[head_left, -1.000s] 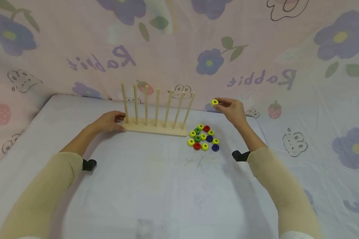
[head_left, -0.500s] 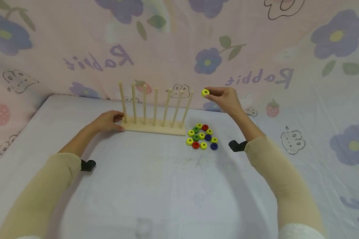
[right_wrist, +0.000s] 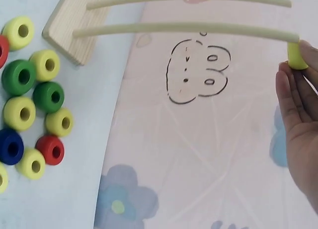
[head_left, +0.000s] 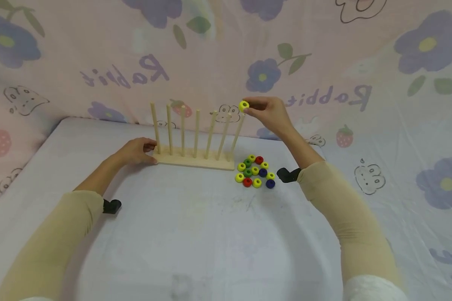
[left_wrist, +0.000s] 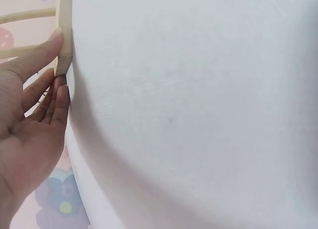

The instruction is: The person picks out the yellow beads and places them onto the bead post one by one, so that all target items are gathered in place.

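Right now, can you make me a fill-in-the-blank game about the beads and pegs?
1. The right hand pinches a bead that is coloured ____.
2. The left hand holds the ____ end of the rack.
3. The rack has ____ upright pegs.
4. On the table lie ____ red beads.

Missing words: yellow; left; seven; two.

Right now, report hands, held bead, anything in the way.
Left hand holds wooden rack by its end. Right hand pinches yellow bead near tip of rightmost peg. Nothing visible between them.
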